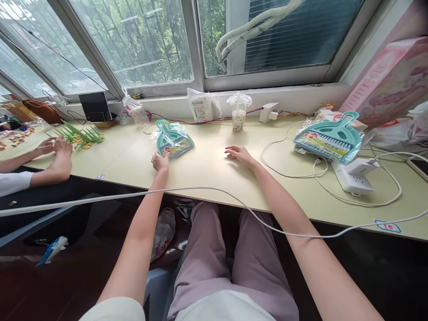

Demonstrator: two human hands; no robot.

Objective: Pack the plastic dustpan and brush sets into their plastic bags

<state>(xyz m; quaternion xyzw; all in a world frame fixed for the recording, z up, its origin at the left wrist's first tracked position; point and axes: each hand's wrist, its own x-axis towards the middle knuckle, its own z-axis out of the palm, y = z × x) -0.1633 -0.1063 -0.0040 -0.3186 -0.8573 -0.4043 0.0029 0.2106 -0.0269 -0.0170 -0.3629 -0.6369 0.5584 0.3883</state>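
Okay, biggest first: the metal-framed glass window is beyond both hands. We've got the long pale-yellow table under them. Tall pink printed box, far right of our right hand. Next, two mint-green plastic dustpan-and-brush sets in clear film: the right set lies well to the right of our right hand; the left set lies just beyond our left hand, touching it. Our left hand pinches its near-left edge, thumb against fingers. Our right hand is empty, half-open, fingers loosely spread over the tabletop. Co-worker's hands are left of ours, at the green-and-yellow pointed pieces. White power strip, right of our right hand, near the right set. Clear plastic cup, straight beyond our right hand. Thin white cable crosses over our forearms.
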